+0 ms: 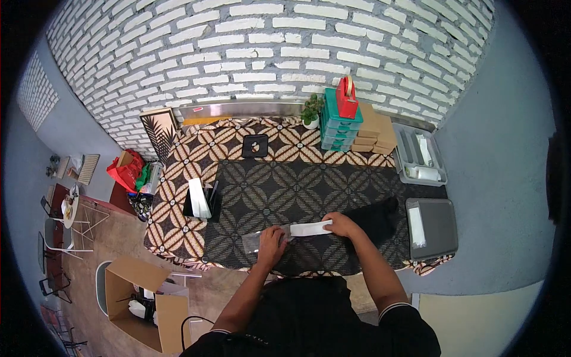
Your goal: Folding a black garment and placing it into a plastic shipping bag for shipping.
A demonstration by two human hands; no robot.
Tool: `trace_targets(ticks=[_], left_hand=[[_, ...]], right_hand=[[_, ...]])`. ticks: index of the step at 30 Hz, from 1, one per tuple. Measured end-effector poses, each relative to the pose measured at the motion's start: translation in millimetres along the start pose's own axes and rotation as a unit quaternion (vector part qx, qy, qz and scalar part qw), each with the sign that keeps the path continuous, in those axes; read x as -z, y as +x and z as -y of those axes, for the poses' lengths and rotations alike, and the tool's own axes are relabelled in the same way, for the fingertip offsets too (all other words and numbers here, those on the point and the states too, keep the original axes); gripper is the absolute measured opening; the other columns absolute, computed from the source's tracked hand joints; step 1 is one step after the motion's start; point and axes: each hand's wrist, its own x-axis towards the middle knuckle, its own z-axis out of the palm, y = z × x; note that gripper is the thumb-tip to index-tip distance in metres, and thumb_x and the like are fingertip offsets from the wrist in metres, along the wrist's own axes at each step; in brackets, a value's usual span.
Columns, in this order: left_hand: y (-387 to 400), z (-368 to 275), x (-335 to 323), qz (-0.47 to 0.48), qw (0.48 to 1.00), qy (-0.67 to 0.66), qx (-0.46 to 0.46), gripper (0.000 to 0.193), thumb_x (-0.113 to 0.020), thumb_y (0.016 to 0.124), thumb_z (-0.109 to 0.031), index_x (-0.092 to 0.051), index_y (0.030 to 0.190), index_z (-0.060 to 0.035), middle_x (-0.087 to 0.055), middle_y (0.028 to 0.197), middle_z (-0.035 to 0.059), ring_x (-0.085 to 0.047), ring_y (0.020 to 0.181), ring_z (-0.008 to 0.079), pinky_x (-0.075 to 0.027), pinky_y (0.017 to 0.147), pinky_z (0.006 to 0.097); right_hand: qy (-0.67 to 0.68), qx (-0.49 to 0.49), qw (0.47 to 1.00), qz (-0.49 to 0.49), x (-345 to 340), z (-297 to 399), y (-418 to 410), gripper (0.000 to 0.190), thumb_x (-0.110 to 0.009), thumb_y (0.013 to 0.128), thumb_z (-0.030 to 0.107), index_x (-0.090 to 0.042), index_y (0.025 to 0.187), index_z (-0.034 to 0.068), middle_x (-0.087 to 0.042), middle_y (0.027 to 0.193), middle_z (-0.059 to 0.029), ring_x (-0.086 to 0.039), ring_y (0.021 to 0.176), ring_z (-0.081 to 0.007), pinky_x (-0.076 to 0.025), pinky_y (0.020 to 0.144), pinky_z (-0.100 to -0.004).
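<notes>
My left hand grips a clear plastic sleeve low over the front part of the table. In my right hand is the right end of a long, flat white folded strip, perhaps paper or a napkin. The strip's left end meets the mouth of the sleeve beside my left fingers; how far inside it reaches is hidden. Just beyond my right wrist lies a crumpled black cloth. Further right, a grey tray holds a similar white strip in clear plastic.
A black holder with white strips stands left on the patterned tablecloth. Behind are a small black tray, potted plant, teal drawers, red tape dispenser, cardboard boxes and a compartment tray. An open carton sits lower left.
</notes>
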Motion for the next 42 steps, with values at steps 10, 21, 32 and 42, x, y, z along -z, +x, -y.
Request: trace_targets(ticks=[10,21,32,42], left_hand=[[2.0,-23.4,-2.4,0.007,0.998,0.057,-0.034,0.032,-0.068,0.085,-0.02,-0.065,0.117,-0.0133,-0.051,0.126,0.0156,-0.048,0.12,0.0355,-0.039,0.101,0.0482],[4.1,-21.6,-9.3,-0.042,0.994,0.077,0.07,0.033,-0.071,0.083,-0.023,-0.063,0.111,-0.0083,-0.054,0.116,0.0113,-0.048,0.114,0.0316,-0.037,0.097,0.0475],[4.7,-11.5,-17.4,-0.05,0.989,0.109,0.087,0.017,-0.071,0.084,-0.019,-0.065,0.099,-0.0109,-0.055,0.101,0.0077,-0.05,0.104,0.0299,-0.035,0.09,0.0461],[0.0,-11.1,-19.6,-0.079,0.993,0.026,0.082,0.015,-0.07,0.085,-0.017,-0.065,0.098,-0.0103,-0.057,0.104,0.0074,-0.05,0.106,0.0293,-0.034,0.09,0.0455]], right_hand=[[-0.018,-0.024,0.999,0.016,3.2,13.5,-3.6,0.031,-0.072,0.083,0.016,-0.065,0.11,0.004,-0.068,0.106,-0.0182,-0.064,0.101,-0.0321,-0.049,0.089,-0.039],[0.074,0.014,0.997,-0.019,6.1,5.7,-9.5,0.022,-0.068,0.086,0.01,-0.067,0.107,0.004,-0.066,0.083,-0.0108,-0.063,0.066,-0.019,-0.051,0.062,-0.0331],[-0.014,0.005,0.999,-0.049,13.8,43.9,-23.3,0.022,-0.067,0.088,0.011,-0.067,0.108,0.004,-0.069,0.099,-0.0205,-0.067,0.095,-0.0355,-0.05,0.085,-0.0421],[0.013,0.034,0.999,0.006,7.3,38.6,-16.7,0.024,-0.065,0.091,0.014,-0.066,0.112,0.005,-0.069,0.1,-0.0201,-0.067,0.093,-0.0344,-0.051,0.083,-0.0424]])
